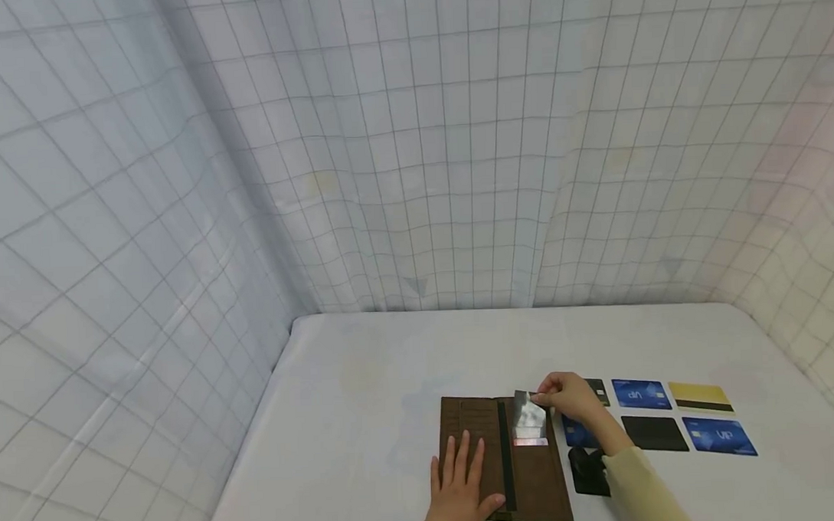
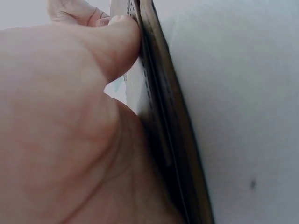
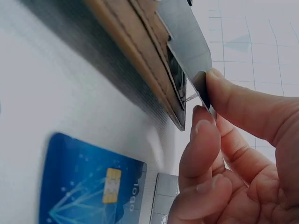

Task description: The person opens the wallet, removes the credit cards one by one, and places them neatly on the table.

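An open brown wallet (image 1: 538,482) lies on the white table, a dark strap running down its middle. My left hand (image 1: 456,495) rests flat on its left half with the fingers spread and straight; in the left wrist view the thumb lies along the stitched wallet edge (image 2: 175,102). At the top of the right half, my right hand (image 1: 575,399) pinches the upper corner of a shiny grey card (image 1: 529,415). The right wrist view shows that card (image 3: 189,39) between thumb and fingertips, tilted against the wallet's layered pockets (image 3: 149,70). Its lower end is unclear.
Right of the wallet lie a blue card (image 1: 640,394), a gold card (image 1: 701,396), a black card (image 1: 654,434) and a blue VIP card (image 1: 720,436). A dark card (image 1: 598,390) and another blue card (image 1: 578,433) are partly behind my right arm. Gridded white cloth (image 1: 414,176) surrounds the table.
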The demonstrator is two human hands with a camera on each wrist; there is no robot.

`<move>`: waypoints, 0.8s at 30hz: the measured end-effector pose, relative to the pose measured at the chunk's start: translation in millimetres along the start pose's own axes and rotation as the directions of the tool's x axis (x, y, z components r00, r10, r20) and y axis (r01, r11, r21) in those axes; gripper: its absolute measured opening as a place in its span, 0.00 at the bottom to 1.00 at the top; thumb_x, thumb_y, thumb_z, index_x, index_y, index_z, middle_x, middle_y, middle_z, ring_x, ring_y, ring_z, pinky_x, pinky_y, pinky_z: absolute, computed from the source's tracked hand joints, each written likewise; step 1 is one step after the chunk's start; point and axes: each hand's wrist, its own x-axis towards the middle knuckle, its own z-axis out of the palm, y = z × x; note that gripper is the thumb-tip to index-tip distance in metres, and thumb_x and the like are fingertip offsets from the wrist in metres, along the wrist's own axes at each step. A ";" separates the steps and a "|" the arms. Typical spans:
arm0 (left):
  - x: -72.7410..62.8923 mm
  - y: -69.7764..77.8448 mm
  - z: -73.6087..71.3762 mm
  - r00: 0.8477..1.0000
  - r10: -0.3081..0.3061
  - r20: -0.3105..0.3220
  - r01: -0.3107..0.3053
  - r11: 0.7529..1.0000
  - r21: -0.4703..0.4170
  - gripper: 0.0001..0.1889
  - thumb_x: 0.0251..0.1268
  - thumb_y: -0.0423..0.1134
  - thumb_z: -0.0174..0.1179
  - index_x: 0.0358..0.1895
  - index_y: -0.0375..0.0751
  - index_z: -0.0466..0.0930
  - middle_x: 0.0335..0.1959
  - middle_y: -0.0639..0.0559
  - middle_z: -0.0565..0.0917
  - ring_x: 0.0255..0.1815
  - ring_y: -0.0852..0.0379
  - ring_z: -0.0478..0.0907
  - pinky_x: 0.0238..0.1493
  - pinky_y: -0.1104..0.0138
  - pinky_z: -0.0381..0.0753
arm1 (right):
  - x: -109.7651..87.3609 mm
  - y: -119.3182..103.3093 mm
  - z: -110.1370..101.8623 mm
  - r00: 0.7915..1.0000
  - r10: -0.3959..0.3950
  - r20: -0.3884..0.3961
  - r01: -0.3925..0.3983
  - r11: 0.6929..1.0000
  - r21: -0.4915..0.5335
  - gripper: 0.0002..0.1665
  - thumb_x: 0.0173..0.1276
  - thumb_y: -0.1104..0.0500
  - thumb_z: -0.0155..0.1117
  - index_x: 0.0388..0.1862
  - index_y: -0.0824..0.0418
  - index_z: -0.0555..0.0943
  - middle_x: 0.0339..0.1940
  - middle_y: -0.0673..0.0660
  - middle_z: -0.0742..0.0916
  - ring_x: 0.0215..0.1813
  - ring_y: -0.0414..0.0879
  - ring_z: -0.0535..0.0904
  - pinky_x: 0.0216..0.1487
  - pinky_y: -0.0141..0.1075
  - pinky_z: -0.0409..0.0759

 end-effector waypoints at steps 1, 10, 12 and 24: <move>0.3 -0.9 0.6 1.000 0.009 -0.007 -0.009 1.000 0.001 0.41 0.65 0.64 0.46 0.75 0.44 0.48 0.75 0.41 0.45 0.73 0.38 0.39 0.62 0.36 0.41 | 0.4 -0.2 -1.2 1.000 0.006 -0.003 -0.006 1.000 0.008 0.10 0.59 0.59 0.71 0.30 0.63 0.79 0.22 0.53 0.78 0.25 0.45 0.73 0.26 0.37 0.73; -0.3 -6.3 6.2 0.999 0.054 -0.010 -0.054 0.997 -0.055 0.42 0.66 0.65 0.41 0.76 0.49 0.41 0.76 0.47 0.36 0.74 0.44 0.29 0.62 0.36 0.35 | -5.7 -0.1 -17.4 0.999 0.039 -0.024 -0.039 0.999 -0.001 0.10 0.62 0.56 0.69 0.33 0.62 0.81 0.27 0.54 0.81 0.28 0.48 0.76 0.32 0.40 0.78; -2.1 -7.0 6.3 0.999 0.051 -0.008 -0.051 0.997 -0.056 0.42 0.67 0.65 0.42 0.76 0.47 0.42 0.76 0.45 0.38 0.74 0.42 0.30 0.62 0.36 0.35 | -7.5 2.5 -19.7 0.999 0.046 -0.012 -0.046 0.999 0.001 0.10 0.63 0.56 0.68 0.33 0.62 0.81 0.27 0.54 0.82 0.28 0.48 0.76 0.31 0.39 0.77; 4.7 -5.1 4.7 0.999 0.048 -0.020 -0.049 0.998 -0.034 0.41 0.68 0.64 0.42 0.76 0.45 0.42 0.76 0.43 0.38 0.74 0.42 0.30 0.64 0.39 0.33 | -20.3 5.2 -45.0 1.000 0.019 0.015 -0.020 1.000 0.021 0.14 0.64 0.54 0.66 0.37 0.64 0.79 0.30 0.55 0.84 0.27 0.49 0.76 0.29 0.40 0.73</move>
